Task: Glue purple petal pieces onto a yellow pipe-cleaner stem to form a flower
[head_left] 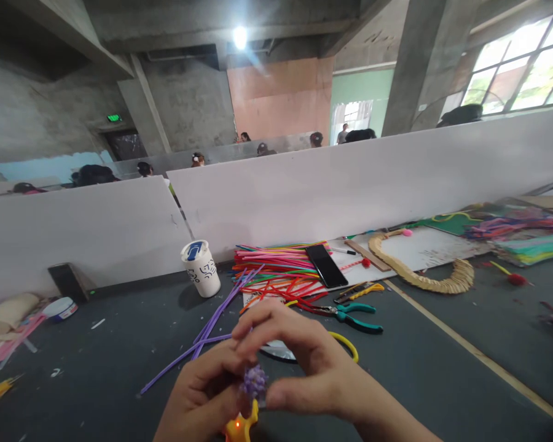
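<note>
My left hand (207,390) is closed, its thumb and fingers pinching a small fuzzy purple pipe-cleaner piece (254,382). My right hand (308,362) arches over from the right, thumb and fingers apart. Its fingertips are by the left fingers, and the thumb tip is close beside the purple piece. Below sits a yellow tool (240,426) with a small red light, partly hidden by my left hand; it looks like a glue gun. Long purple pipe cleaners (212,322) lie just beyond my left hand.
Behind my hands lie red and pink pipe cleaners (276,261), a phone (326,265), teal-handled pliers (354,316) and a yellow-handled tool (352,347). A white cup (201,268) stands near the white partition (304,190). A curved tan strip (415,276) lies right.
</note>
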The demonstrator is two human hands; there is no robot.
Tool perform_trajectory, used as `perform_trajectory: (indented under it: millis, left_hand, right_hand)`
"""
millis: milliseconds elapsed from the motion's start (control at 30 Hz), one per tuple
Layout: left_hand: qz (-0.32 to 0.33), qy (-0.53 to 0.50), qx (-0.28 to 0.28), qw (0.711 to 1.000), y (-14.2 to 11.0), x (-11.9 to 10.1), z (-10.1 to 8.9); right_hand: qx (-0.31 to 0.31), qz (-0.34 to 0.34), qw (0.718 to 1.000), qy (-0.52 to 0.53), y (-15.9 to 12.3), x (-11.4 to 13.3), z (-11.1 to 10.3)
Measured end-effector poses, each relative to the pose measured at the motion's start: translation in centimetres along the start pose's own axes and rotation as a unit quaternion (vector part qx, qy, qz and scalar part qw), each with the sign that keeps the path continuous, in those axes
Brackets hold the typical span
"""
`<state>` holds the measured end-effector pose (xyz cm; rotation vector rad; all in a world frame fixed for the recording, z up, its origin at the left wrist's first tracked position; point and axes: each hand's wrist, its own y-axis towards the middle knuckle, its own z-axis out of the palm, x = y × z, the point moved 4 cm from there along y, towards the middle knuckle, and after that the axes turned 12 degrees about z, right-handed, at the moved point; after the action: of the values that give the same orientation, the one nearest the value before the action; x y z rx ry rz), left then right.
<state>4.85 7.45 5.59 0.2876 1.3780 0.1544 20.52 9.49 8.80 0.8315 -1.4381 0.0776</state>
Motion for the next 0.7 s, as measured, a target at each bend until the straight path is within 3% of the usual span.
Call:
perform_trajectory:
  millis: [100,200,333,533,700]
  left_hand:
    - [0.035,0.057,0.027,0.997,0.7,-0.1,-1.2]
    - [0.013,0.070,-0.022,0.997,1.1,-0.1,-2.5]
    - [-0.015,0.088,-0.083,0.992,0.8,-0.5,-2.7]
    - [-0.047,0.083,-0.073,0.993,-0.3,0.1,-2.0]
    - [-0.071,0.107,-0.083,0.988,-1.7,1.2,-3.3]
  right_hand:
    - [-0.080,0.104,0.983,-0.126,0.6,-0.9,-1.8]
    - [-0.127,0.216,0.934,-0.256,1.0,-2.5,-3.6]
    - [-0.095,0.315,0.866,-0.377,1.0,-5.5,-4.5]
    - [-0.034,0.376,0.807,-0.455,-0.6,-10.0,-4.9]
    - [-0.066,0.419,0.736,-0.528,-2.7,-11.2,-7.3]
